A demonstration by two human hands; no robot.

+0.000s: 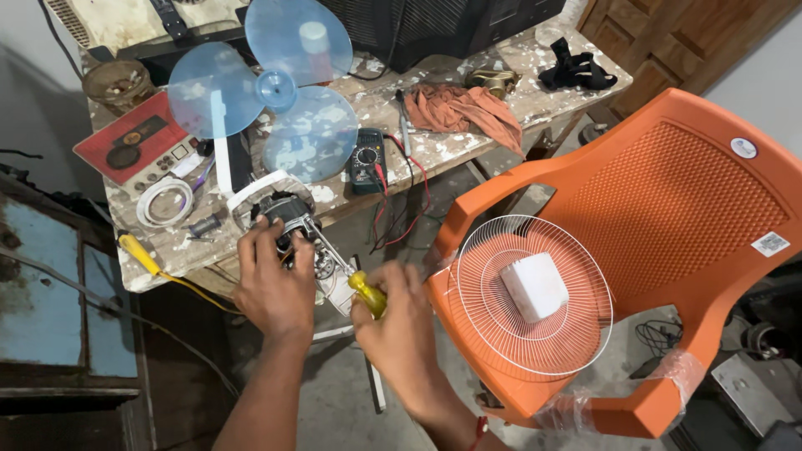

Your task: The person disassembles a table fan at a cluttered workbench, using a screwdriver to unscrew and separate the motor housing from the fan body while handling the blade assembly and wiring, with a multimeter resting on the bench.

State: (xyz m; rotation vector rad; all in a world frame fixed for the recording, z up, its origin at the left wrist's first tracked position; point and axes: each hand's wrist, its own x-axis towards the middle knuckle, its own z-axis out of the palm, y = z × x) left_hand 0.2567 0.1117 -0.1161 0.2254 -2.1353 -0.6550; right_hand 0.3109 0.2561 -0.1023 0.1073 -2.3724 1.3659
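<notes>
My left hand point(271, 282) grips a fan motor assembly point(292, 219) at the front edge of a paint-stained workbench point(468, 146). My right hand point(399, 321) is closed around a screwdriver with a yellow handle point(368, 294), its tip aimed toward the white housing point(332, 280) below the motor. A translucent blue three-blade fan propeller point(271, 92) lies on the bench just behind the motor.
An orange plastic chair point(668, 192) stands at right, with a white wire fan guard point(501, 288) and a white block point(535, 286) on its seat. On the bench lie a multimeter point(365, 159), an orange rag point(464, 108), a coiled white cable point(163, 203) and a yellow-handled tool point(139, 252).
</notes>
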